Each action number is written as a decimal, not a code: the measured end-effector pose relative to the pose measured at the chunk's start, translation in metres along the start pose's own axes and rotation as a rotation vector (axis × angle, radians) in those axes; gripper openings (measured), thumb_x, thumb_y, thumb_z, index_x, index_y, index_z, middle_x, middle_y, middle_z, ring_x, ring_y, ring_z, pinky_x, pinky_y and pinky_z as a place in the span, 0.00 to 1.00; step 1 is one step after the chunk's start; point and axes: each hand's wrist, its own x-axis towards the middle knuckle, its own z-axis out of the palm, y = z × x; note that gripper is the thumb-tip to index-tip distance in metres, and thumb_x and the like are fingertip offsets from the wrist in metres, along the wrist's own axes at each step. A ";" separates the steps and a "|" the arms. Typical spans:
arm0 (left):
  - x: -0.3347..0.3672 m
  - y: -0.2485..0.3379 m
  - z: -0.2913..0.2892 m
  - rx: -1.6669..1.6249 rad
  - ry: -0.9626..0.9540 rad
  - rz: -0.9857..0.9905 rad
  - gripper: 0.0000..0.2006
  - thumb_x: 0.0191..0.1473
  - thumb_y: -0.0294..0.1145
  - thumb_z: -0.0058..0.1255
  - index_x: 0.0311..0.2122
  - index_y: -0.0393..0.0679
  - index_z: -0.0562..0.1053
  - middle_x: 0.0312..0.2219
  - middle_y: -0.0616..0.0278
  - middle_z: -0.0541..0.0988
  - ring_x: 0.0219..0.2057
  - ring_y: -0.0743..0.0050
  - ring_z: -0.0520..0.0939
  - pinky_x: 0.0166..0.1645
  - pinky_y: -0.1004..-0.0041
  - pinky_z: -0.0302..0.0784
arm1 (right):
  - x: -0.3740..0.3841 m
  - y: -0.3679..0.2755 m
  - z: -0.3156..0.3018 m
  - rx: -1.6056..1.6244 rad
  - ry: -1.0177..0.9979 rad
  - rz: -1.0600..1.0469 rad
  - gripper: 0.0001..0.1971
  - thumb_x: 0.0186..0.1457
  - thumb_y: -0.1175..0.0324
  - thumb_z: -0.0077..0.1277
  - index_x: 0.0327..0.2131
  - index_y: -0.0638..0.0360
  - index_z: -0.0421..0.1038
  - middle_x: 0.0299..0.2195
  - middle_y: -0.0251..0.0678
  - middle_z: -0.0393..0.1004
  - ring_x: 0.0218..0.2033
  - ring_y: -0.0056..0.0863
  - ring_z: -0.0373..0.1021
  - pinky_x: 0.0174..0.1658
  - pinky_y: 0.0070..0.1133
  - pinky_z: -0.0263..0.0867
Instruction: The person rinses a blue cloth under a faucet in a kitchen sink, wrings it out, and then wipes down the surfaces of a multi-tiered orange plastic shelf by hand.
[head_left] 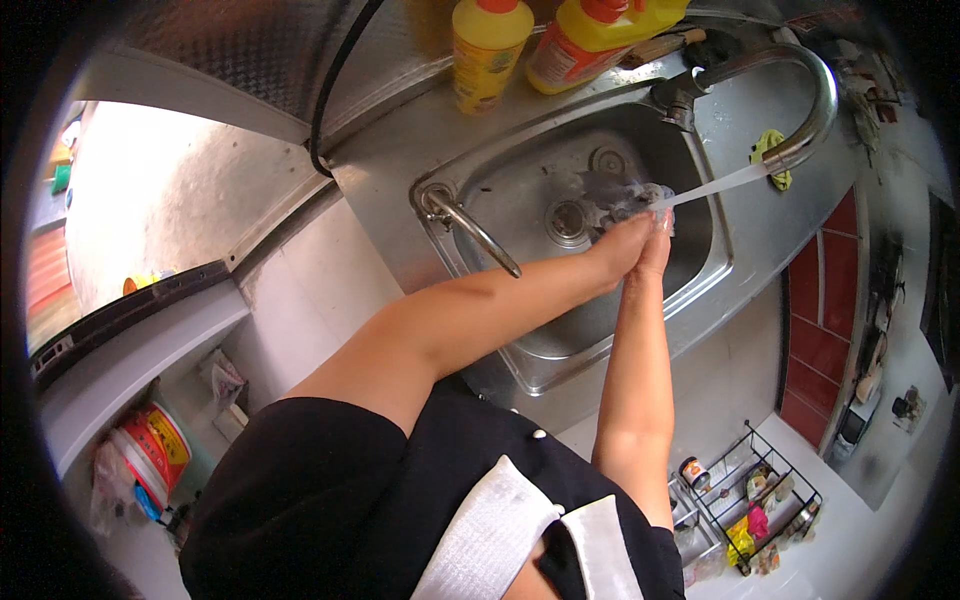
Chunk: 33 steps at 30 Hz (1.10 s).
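Observation:
My left hand (626, 243) and my right hand (656, 249) are close together over the right side of a steel sink (490, 155). Both are closed around a soft-looking, dark grey wet thing (612, 197), whose kind I cannot make out. Water from the curved tap (822, 100) shoots leftward in a white stream (715, 187) and strikes the thing and my fingers. Splashing water and the hands themselves partly hide the fingertips. A round drain (568, 221) shows just left of the hands.
A yellow bottle (487, 55) and a yellow jug (590, 45) stand behind the sink. A small bent spout (470, 225) rises at its left rim. A yellow-green cloth (770, 150) lies beneath the tap. A black wire rack (770, 480) holds jars at lower right.

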 end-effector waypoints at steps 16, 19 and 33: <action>0.016 0.015 -0.039 -0.195 0.049 -0.276 0.26 0.56 0.58 0.34 0.36 0.43 0.71 0.32 0.60 0.73 0.33 0.70 0.71 0.43 0.69 0.67 | -0.050 0.024 0.038 -0.333 -0.187 -0.152 0.18 0.61 0.55 0.33 0.36 0.60 0.67 0.33 0.31 0.69 0.33 0.21 0.64 0.38 0.22 0.61; -0.001 0.064 -0.030 -0.212 0.317 -0.485 0.24 0.55 0.59 0.35 0.28 0.46 0.69 0.24 0.64 0.70 0.26 0.70 0.68 0.33 0.67 0.66 | -0.082 0.020 0.065 -0.273 -0.100 -0.048 0.20 0.62 0.54 0.32 0.37 0.61 0.67 0.33 0.31 0.69 0.36 0.19 0.63 0.36 0.21 0.58; 0.000 0.017 -0.077 -0.234 0.328 -0.548 0.30 0.54 0.58 0.33 0.57 0.51 0.56 0.58 0.57 0.55 0.60 0.55 0.51 0.58 0.40 0.38 | -0.030 -0.052 0.029 -0.368 -0.183 -0.042 0.16 0.58 0.62 0.43 0.43 0.64 0.66 0.39 0.38 0.72 0.40 0.28 0.70 0.44 0.25 0.66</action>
